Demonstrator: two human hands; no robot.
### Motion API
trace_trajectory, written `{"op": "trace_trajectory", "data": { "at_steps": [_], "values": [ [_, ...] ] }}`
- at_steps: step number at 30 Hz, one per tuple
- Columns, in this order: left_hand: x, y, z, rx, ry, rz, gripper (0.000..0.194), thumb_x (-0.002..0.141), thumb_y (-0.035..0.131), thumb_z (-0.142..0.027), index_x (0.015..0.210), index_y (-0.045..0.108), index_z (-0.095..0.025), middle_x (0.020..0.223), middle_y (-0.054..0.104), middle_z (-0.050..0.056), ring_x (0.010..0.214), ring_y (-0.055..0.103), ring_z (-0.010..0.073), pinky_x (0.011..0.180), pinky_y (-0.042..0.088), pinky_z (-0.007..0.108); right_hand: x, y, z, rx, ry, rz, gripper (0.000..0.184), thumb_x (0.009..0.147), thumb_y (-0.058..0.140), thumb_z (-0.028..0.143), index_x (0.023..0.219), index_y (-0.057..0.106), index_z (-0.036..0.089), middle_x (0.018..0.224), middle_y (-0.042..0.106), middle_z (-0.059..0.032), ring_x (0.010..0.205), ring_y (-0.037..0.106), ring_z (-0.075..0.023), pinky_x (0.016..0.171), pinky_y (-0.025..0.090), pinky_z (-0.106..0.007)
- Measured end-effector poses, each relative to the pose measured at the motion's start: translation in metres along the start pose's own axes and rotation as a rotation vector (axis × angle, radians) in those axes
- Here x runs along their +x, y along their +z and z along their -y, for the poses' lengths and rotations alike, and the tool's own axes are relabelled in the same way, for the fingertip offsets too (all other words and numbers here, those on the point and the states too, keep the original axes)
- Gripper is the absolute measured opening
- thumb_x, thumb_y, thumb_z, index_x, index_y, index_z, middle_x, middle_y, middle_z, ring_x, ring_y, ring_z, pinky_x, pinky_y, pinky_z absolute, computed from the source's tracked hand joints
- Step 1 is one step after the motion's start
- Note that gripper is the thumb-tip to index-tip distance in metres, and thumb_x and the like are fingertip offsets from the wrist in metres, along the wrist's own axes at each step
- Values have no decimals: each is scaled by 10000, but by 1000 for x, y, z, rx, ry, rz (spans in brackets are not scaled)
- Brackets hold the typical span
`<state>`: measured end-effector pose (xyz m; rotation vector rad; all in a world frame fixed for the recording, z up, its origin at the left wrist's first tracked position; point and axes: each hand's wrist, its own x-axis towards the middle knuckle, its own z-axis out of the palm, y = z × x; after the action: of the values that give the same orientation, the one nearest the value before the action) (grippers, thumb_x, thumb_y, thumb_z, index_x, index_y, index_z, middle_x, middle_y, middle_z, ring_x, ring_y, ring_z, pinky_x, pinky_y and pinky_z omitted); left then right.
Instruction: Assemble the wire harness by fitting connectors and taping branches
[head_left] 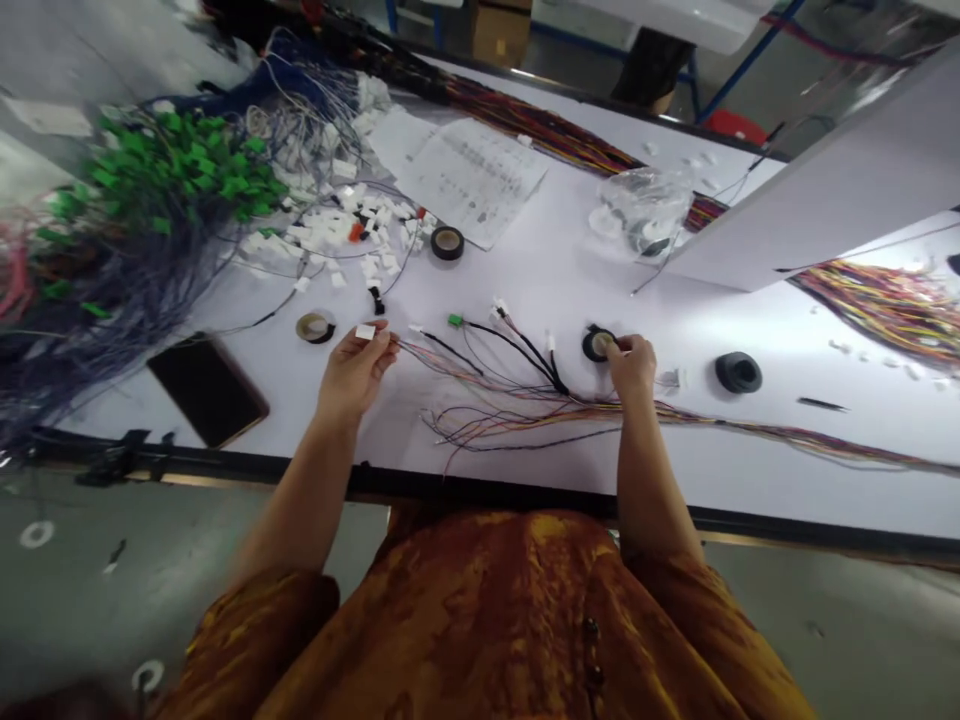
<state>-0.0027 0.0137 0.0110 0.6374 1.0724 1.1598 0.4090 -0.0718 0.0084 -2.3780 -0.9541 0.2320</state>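
1. The left hand [355, 374] is curled, its thumb and fingertips pinching a small white connector [365, 332] at the thin loose ends of the wires.
2. The right hand [632, 366] is bent over a small roll of black tape [592, 345], its fingertips [611, 343] on the roll's near edge. Whether they grip it or only touch it, the view cannot tell.
3. A multicoloured wire harness [570, 410] lies on the white table [675, 470], its long axis running roughly left to right across the person's front. Its thick trunk passes just below the right hand and runs off to the right. Its fanned ends spread toward the left hand, so the right hand is nearer the trunk and the left nearer the loose tips.
4. A green connector [454, 320] and white connectors [499, 310] sit on the harness's upper branches, between the hands.
5. A clear plastic bag [645, 210] lies further up the table, holding pale and dark round items that are hard to make out.
6. Left of the hands lie a heap of white connectors [367, 225], a mass of green-ended wires [176, 175], a phone [208, 390] and a printed sheet [472, 175].
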Motion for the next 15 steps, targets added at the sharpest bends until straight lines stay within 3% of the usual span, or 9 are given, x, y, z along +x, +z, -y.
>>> {"op": "trace_trajectory", "data": {
  "at_steps": [4,7,11,13,15],
  "values": [
    [-2,5,-5,-193,-91,-38,41,876,661,-157,895,697,-153,816,703,32,644,636,46,618,541,123,-37,16,61,368,-195,70,158,798,569,288,912,483,219,775,578,9,658,526,-141,702,476,-326],
    [-1,5,-7,-177,-47,-27,189,962,593,-316,908,690,-164,823,690,46,676,642,65,653,554,157,-76,28,124,633,-259,348,179,838,563,313,982,502,226,827,575,16,577,482,-88,531,405,-240],
    [-4,2,-8,-76,103,-55,252,943,627,-405,949,704,-166,864,697,49,676,634,68,662,550,177,-106,53,191,846,-186,781,207,854,568,314,1034,516,227,810,525,36,499,389,-38,418,299,-193],
    [-7,2,-12,-72,142,-57,194,919,667,-348,956,722,-166,864,703,39,668,632,57,648,542,155,-111,67,211,920,-116,919,215,847,585,313,1027,513,222,779,503,52,465,347,-23,389,262,-187],
    [-11,3,-16,-98,145,-44,153,897,695,-297,959,731,-162,842,704,31,660,638,51,644,541,139,-113,78,222,982,-69,977,236,832,615,318,1020,513,217,749,493,69,445,328,-15,377,244,-182]
  ]
}}
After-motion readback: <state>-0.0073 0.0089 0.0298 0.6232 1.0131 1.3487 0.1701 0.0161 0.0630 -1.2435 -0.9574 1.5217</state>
